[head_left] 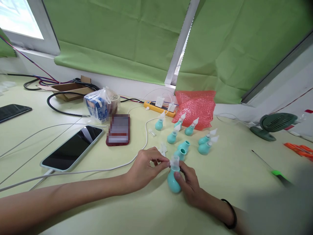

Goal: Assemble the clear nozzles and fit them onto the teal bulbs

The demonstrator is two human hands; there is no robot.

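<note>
My right hand [189, 186] grips a teal rubber bulb [173, 182] standing on the pale green table [137, 209]. My left hand [146, 166] pinches the clear plastic tip [174, 161] sitting on top of that bulb. Just behind lie two teal bulbs without tips [183, 149] and a loose clear tip [162, 148]. Several finished bulbs with white tips [205, 143] stand or lie farther back.
A phone [72, 147] on a white cable lies at the left, a red phone [118, 129] beside it. A bagged carton [100, 105], cardboard box [69, 88], power strip [158, 107], pink bubble wrap [195, 107], green fan [274, 125], screwdriver [271, 168] surround.
</note>
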